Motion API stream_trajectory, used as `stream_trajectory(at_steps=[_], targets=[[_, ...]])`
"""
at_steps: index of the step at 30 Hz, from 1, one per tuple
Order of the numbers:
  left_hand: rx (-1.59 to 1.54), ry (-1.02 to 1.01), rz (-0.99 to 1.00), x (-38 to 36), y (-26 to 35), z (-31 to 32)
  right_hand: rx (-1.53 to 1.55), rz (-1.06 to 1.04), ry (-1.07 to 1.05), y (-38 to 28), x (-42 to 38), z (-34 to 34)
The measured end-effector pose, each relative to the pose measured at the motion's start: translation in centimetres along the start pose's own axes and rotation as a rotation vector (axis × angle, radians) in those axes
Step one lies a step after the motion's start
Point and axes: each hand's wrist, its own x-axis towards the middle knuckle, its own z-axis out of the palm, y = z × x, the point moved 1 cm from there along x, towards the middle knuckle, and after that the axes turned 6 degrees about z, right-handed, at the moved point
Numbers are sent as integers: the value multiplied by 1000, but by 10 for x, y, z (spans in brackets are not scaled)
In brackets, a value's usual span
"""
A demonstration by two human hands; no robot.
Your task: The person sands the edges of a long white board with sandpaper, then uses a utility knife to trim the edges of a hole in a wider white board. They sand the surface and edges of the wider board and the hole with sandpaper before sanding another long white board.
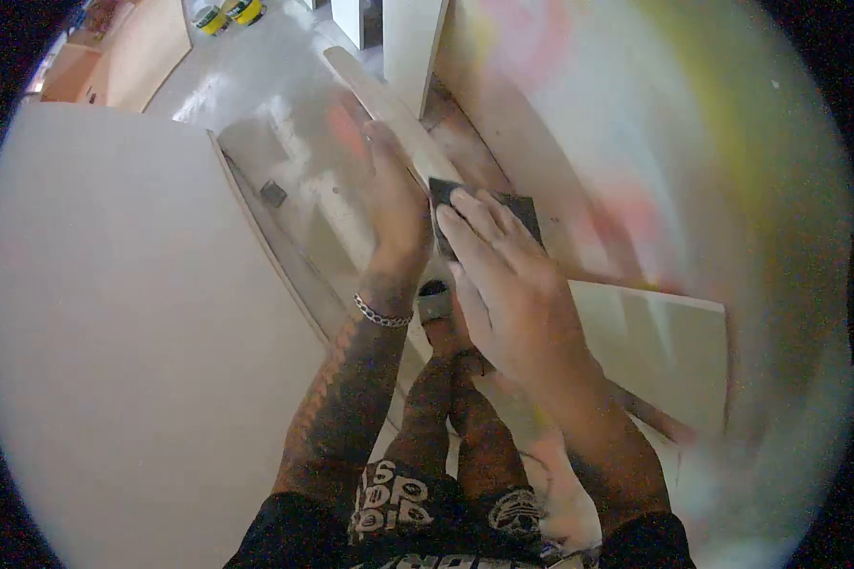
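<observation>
A long, narrow pale board [389, 102] with a rounded far end points away from me at the middle of the view. My left hand [396, 194] grips its left side, thumb up along the edge and the other fingers mostly hidden. My right hand [503, 275] presses a dark sheet of sandpaper [523, 211] against the near part of the board. Its fingers lie over the sheet, which sticks out past them on both sides. The near end of the board is hidden behind my right hand.
A large white panel [114, 313] fills the left side. Paint-stained wall surface [655, 142] rises on the right, with a smaller white panel [664, 351] below it. A dark square piece [273, 193] lies on the floor. Yellow buckets [211, 19] stand far back. My feet are below the board.
</observation>
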Motion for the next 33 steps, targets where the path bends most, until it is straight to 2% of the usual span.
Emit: stream_trajectory(at_steps=[2,3,5,6,9,11,13,14,15,18,20,23,24,26,27,29,30,32,33], targets=[[42,55,-323,-4,2,3,25,-31,39,5,9,-1],[41,65,-327,-6,0,14,26,-33,29,9,3,-11],[-37,185,-104,-6,-5,14,44,16,7,1,-24,-17],[-46,192,-104,-10,-3,17,35,11,0,1,-42,-22],[-171,206,-237,-23,8,4,37,98,-82,-13,-63,-22],[-230,124,-275,-25,16,-7,67,96,-81,-27,-34,-12],[-203,162,-323,-31,26,-11,104,94,-81,-33,1,1],[-168,217,-390,-17,45,20,102,62,-84,-28,43,-27],[-158,224,-405,-18,51,24,92,26,-68,-26,52,-29],[-111,207,-396,-15,58,19,67,25,-136,-34,25,-41],[-204,202,-116,-7,45,8,59,37,-182,-43,-19,-51],[-48,200,-90,-8,57,0,61,65,-223,-50,-30,-49],[-50,198,-101,-5,63,-4,70,93,-195,-58,-25,-43],[-295,138,-185,2,73,-6,126,88,-164,-59,23,-29],[-290,140,-189,7,86,-2,131,66,-132,-60,47,-20],[-500,376,-450,14,109,14,155,57,-100,-62,55,-24],[-486,375,-453,14,106,10,126,35,-133,-64,51,-28],[-113,356,-237,19,98,-13,93,12,-175,-78,36,-36],[-115,362,-239,24,98,-22,63,27,-219,-85,19,-40]])
